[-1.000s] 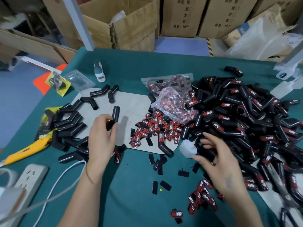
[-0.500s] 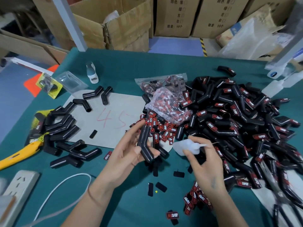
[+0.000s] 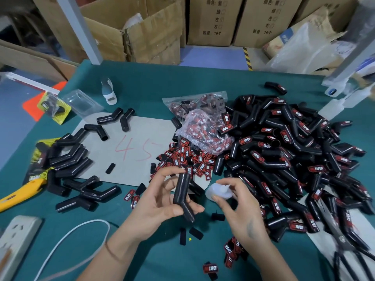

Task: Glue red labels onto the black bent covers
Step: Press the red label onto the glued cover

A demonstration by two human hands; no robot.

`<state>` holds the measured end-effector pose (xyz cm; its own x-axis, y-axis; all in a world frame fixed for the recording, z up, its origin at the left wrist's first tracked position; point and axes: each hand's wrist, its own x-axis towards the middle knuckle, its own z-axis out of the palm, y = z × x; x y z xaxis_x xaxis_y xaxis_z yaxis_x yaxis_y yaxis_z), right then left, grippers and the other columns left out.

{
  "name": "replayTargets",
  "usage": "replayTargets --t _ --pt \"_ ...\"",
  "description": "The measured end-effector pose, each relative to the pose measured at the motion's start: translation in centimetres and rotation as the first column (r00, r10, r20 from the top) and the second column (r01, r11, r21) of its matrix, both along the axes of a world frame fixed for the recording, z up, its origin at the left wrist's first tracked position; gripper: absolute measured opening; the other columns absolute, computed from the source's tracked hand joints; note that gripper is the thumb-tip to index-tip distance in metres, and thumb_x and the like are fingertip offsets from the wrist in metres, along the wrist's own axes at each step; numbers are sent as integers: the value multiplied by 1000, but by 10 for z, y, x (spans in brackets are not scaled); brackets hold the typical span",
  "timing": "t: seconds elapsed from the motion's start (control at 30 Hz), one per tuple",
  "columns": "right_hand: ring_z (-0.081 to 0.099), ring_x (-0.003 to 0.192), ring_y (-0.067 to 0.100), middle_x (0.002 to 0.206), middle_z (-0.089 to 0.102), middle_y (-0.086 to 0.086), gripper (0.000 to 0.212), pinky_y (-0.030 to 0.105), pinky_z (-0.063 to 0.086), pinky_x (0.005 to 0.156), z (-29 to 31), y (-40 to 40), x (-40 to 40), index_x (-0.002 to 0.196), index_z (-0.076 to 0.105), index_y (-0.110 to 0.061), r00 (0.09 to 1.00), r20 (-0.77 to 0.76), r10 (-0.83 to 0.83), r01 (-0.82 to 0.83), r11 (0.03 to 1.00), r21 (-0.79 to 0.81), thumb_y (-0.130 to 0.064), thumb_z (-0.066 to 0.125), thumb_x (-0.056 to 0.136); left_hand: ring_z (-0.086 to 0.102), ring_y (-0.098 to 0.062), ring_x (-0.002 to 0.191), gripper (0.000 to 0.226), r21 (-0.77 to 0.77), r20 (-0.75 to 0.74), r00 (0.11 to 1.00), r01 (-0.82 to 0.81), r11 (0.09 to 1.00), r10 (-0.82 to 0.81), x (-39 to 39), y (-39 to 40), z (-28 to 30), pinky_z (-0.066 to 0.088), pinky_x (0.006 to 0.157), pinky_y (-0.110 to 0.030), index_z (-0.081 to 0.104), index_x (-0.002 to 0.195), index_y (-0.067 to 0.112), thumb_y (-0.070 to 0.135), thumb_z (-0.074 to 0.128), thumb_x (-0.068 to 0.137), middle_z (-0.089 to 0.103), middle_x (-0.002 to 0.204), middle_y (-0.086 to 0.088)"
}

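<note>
Holding a bare black bent cover (image 3: pixel 182 196) upright above the counter (image 3: pixel 162 82), the left hand (image 3: pixel 160 201) wraps its grip round the lower leg, thumb over the bend. Just to its right, the right hand (image 3: pixel 241 211) pinches a small white glue bottle (image 3: pixel 218 191), the nozzle blurred, so I cannot tell how near it sits to the cover. Loose red labels (image 3: pixel 190 159) lie on the counter just beyond both hands, with the labelled pile (image 3: pixel 294 159) further right. Judged risks: too hard a squeeze would flood glue onto the fingers gripping the cover, the smooth cover could twist in the grip, or a label could set crooked across the bend.
</note>
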<state>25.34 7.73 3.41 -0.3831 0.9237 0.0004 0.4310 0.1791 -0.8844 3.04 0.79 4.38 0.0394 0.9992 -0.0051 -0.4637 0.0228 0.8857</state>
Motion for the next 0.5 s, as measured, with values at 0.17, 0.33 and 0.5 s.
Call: replayTargets --t 0.17,0.33,0.5 --pt "55 108 -7 117 56 -30 33 7 42 82 -5 4 1 106 47 -54 987 159 19 -29 998 58 -30 68 98 78 -40 87 59 -84 1 999 44 996 -44 7 3 4 63 78 -47 57 119 40 28 94 75 70 95 -2" --pt "48 130 -9 136 48 -31 49 3 31 104 3 -8 20 146 48 -37 989 147 31 -54 986 157 -41 63 100 78 -38 87 65 -136 6 996 87 987 -87 14 2 5 63 75 -46 55 121 37 34 95 71 71 93 -2" --pt "53 120 -10 122 58 -20 25 7 35 103 -4 -42 92 127 67 -20 913 193 -358 250 867 430 -17 55 106 76 -42 85 73 -128 -43 978 198 972 -205 36 -7 -9 62 74 -48 60 117 39 -7 79 63 71 87 -9"
